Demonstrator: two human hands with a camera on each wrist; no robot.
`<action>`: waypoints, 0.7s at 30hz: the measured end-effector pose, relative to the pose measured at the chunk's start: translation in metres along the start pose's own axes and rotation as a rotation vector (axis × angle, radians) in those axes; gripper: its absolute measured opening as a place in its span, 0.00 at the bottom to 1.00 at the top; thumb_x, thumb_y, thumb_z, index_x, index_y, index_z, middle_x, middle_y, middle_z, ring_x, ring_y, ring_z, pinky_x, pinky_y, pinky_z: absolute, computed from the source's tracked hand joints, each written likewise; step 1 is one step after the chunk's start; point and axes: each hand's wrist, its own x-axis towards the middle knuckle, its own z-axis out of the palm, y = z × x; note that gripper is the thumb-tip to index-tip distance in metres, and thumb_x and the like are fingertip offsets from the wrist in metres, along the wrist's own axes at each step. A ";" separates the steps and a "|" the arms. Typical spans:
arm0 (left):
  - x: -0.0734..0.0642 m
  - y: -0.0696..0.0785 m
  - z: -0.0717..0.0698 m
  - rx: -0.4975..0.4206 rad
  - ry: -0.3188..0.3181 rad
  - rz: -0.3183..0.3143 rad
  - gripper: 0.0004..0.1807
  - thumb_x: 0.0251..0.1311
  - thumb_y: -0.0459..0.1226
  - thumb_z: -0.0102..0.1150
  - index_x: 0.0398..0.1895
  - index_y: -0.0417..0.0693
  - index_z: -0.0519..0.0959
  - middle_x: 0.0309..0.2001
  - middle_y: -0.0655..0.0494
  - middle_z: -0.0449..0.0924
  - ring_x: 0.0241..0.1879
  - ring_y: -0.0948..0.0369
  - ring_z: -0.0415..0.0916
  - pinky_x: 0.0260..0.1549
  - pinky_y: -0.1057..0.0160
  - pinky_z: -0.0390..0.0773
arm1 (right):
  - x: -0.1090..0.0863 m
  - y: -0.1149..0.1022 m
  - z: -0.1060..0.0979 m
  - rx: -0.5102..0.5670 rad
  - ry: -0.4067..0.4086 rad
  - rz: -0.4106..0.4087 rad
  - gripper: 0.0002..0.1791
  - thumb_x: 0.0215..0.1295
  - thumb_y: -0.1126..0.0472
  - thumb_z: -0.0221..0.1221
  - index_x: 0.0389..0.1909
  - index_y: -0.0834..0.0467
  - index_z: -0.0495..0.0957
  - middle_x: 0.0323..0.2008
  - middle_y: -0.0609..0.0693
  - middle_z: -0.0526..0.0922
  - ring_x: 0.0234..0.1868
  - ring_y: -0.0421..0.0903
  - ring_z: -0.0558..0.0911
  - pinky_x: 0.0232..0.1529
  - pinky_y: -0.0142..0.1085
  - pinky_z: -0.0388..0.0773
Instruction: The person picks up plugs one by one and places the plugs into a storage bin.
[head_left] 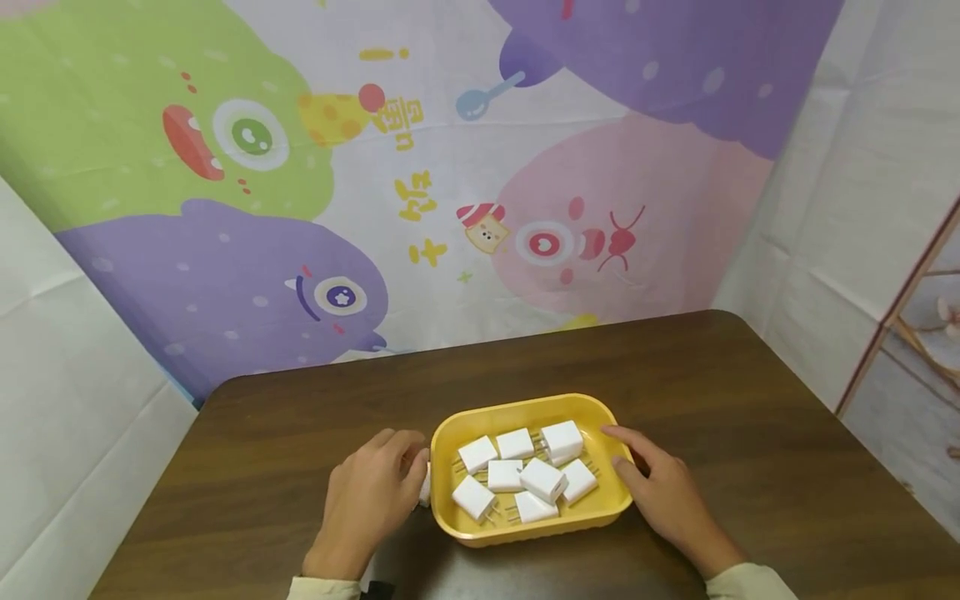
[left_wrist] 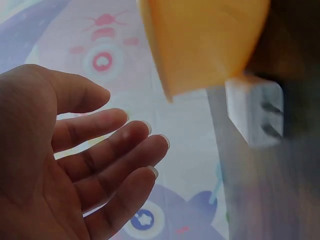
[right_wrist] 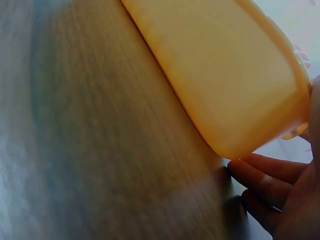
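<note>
A yellow plastic basket-like tray (head_left: 540, 533) sits on the table, holding several white USB charger plugs (head_left: 476, 497) with metal prongs. My right hand (head_left: 667, 496) grips its right end, thumb at the rim and fingers (right_wrist: 262, 182) against the outside below. Left of the tray, my left hand (head_left: 371, 492) is held over the table with loosely bent fingers and nothing in them. One more white charger plug (left_wrist: 255, 110) is on the table beside the tray's left end, its two prongs showing in the left wrist view. Most of that plug is hidden in the head view.
The dark wood table (head_left: 337, 408) has rounded back corners. Behind it hangs a cloth (head_left: 450, 317) with cartoon figures. Pale sheets (head_left: 67, 400) flank the table on both sides. A dark object (head_left: 378, 590) shows at my left wrist.
</note>
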 end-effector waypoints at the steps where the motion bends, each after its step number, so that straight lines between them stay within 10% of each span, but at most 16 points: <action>1: -0.001 -0.003 0.000 0.004 -0.004 -0.012 0.07 0.57 0.40 0.69 0.38 0.54 0.86 0.27 0.67 0.75 0.22 0.66 0.71 0.19 0.59 0.71 | 0.000 0.000 0.000 -0.001 0.002 0.000 0.19 0.70 0.60 0.60 0.61 0.46 0.79 0.56 0.52 0.82 0.45 0.45 0.79 0.47 0.45 0.76; 21: -0.019 -0.020 0.007 0.060 -0.086 -0.047 0.09 0.54 0.41 0.71 0.38 0.54 0.85 0.29 0.65 0.77 0.24 0.64 0.74 0.19 0.56 0.73 | 0.000 0.003 0.002 -0.005 0.016 -0.009 0.19 0.70 0.59 0.59 0.60 0.45 0.79 0.57 0.52 0.82 0.50 0.47 0.79 0.50 0.50 0.75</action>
